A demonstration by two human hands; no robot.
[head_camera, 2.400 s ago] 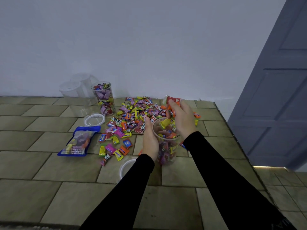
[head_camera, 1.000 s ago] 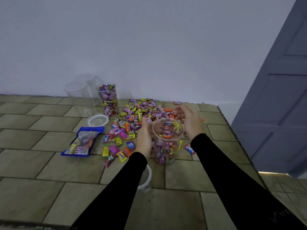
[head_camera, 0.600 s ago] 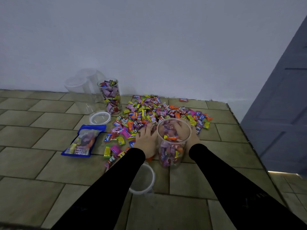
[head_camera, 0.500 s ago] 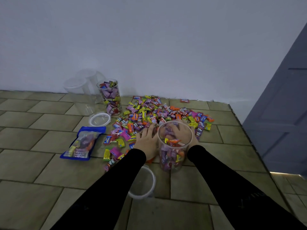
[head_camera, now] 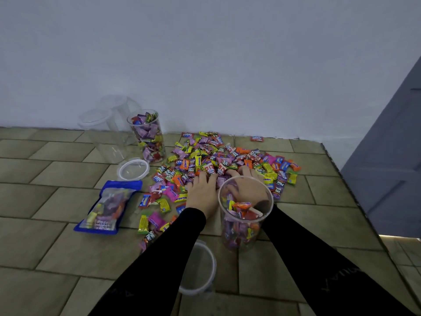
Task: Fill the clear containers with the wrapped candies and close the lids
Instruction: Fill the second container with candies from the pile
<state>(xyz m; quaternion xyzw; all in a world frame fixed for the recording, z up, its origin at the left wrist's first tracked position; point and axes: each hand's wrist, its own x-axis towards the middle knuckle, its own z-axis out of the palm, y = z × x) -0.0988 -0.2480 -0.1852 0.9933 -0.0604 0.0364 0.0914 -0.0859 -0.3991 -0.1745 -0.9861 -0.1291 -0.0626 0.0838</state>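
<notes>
1. Candies (head_camera: 218, 160), wrapped in pink, yellow, orange and purple, lie in a loose heap on the tiled floor (head_camera: 45, 242) near the wall, spread flat so I can rake them together.
2. My left hand (head_camera: 201, 192) lies palm-down on the near edge of the heap, fingers straight and spread over the wrappers, gripping nothing yet.
3. My right hand (head_camera: 247, 187) reaches into the heap behind the near container (head_camera: 245, 215); seen through the clear wall, its fingers look curled onto candies, though I cannot tell whether they grip any.
4. That container stands upright between my forearms, partly filled and lidless, close by to keep each transfer short.
5. Its lid (head_camera: 200, 267), I judge, lies just beside my left sleeve.
6. A fuller container (head_camera: 148, 135) stands by the wall, uncapped, a second lid (head_camera: 133, 168) lying near it, with two empty containers (head_camera: 107, 131) behind.
7. A blue bag (head_camera: 109, 206) lies to the left.
8. Readable wrappers say "mentos", "relaxa" and "Solitos".
</notes>
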